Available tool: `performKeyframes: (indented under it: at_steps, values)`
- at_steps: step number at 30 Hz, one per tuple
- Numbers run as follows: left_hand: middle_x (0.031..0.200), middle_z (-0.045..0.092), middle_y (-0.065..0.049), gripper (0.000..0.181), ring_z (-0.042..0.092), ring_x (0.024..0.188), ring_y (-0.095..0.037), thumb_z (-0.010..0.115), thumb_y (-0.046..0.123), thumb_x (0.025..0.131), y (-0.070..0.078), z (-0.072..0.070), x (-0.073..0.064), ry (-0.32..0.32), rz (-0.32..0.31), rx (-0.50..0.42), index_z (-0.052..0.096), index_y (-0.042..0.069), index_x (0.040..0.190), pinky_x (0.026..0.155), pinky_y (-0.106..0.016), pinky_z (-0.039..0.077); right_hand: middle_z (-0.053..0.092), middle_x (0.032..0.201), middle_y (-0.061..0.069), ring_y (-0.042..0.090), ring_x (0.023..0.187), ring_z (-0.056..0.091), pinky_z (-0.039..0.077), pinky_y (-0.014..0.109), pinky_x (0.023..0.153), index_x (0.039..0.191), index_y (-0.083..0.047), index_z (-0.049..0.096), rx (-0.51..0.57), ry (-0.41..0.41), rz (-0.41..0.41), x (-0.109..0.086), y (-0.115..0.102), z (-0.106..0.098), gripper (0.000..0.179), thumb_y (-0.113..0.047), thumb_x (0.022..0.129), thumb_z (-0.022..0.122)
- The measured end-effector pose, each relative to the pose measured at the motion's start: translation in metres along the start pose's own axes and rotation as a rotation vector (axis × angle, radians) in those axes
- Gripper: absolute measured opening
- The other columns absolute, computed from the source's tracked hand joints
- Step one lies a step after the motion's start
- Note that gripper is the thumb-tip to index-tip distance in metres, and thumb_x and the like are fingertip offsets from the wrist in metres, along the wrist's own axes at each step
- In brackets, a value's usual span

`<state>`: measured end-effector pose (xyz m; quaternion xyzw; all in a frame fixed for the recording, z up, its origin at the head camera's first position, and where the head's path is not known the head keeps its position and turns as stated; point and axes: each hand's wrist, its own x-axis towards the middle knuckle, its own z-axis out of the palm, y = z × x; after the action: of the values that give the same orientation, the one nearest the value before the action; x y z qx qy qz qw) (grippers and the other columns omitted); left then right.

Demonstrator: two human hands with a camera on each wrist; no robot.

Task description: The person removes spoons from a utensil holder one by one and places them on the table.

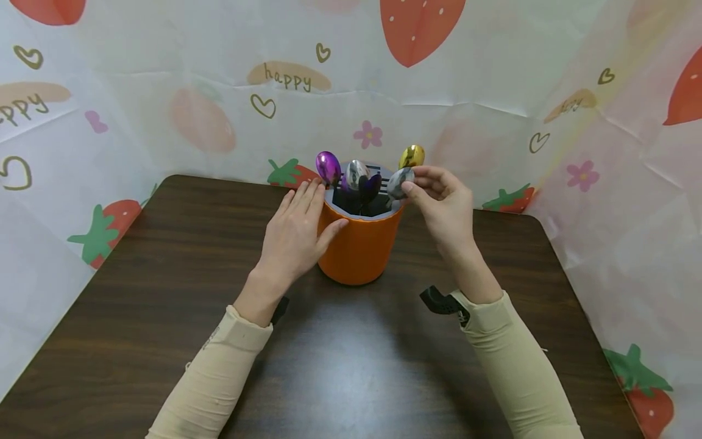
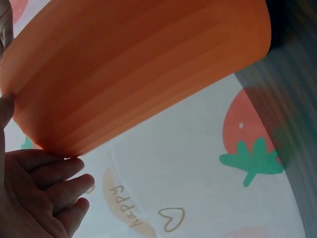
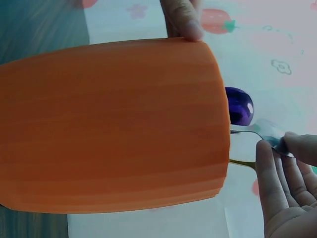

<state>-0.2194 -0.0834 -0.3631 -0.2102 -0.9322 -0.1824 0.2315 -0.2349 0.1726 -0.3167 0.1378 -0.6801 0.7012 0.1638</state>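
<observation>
An orange round holder point(image 1: 359, 253) with a grey slotted insert stands upright on the table. My left hand point(image 1: 293, 231) rests against its left side near the rim, fingers extended and thumb on the front. With thumb and fingers, my right hand point(image 1: 445, 210) pinches the bowl of a silver spoon point(image 1: 399, 183) at the rim's right side. In the right wrist view this spoon's handle point(image 3: 243, 131) goes down into the holder. Also standing bowl-up in it are a purple spoon point(image 1: 328, 167), another silver spoon point(image 1: 356, 172), a dark spoon point(image 1: 370, 186) and a gold spoon point(image 1: 412, 156).
The dark brown wooden table point(image 1: 164, 292) reaches toward me in front of the holder. Behind it and along both sides hangs a white cloth point(image 1: 219, 73) printed with strawberries, hearts and flowers. A black wrist strap piece point(image 1: 441, 302) sits at the right cuff.
</observation>
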Motion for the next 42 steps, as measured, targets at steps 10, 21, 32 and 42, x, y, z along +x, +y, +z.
performKeyframes:
  at_steps: [10,21,32,42]
  values:
    - [0.16,0.043,-0.022,0.079,0.039,0.15,-0.037,0.059,0.053,0.103,0.0,0.001,0.001,0.024,0.008,0.019,0.044,-0.004,0.155,0.127,-0.045,0.025,0.073,0.099,0.009,0.02,0.086,0.071,0.064,0.031,0.078,0.115,0.003,0.07,0.116,0.035,-0.041,-0.001,-0.011,-0.004,0.024,0.005,0.092,0.075]
    - [0.159,0.044,-0.023,0.079,0.04,0.15,-0.037,0.059,0.053,0.103,0.001,0.001,0.002,0.025,0.014,0.017,0.044,-0.005,0.154,0.126,-0.047,0.027,0.072,0.103,0.011,0.021,0.091,0.072,0.064,0.037,0.08,0.117,0.005,0.067,0.114,0.056,-0.149,0.0,-0.027,-0.014,0.025,0.006,0.093,0.073]
    - [0.159,0.044,-0.022,0.078,0.038,0.151,-0.037,0.059,0.053,0.103,0.001,0.001,0.003,0.017,0.014,0.016,0.044,-0.004,0.155,0.126,-0.047,0.027,0.072,0.1,0.014,0.021,0.086,0.074,0.064,0.038,0.08,0.115,0.004,0.07,0.201,0.128,-0.25,0.0,-0.06,-0.035,0.024,0.01,0.092,0.071]
    - [0.158,0.045,-0.022,0.078,0.039,0.15,-0.037,0.059,0.053,0.103,0.0,0.001,0.0,0.021,0.014,0.019,0.045,-0.004,0.154,0.126,-0.047,0.027,0.072,0.096,0.021,0.028,0.08,0.074,0.065,0.038,0.076,0.116,0.016,0.065,0.417,0.203,-0.184,-0.013,-0.077,-0.064,0.032,0.013,0.086,0.076]
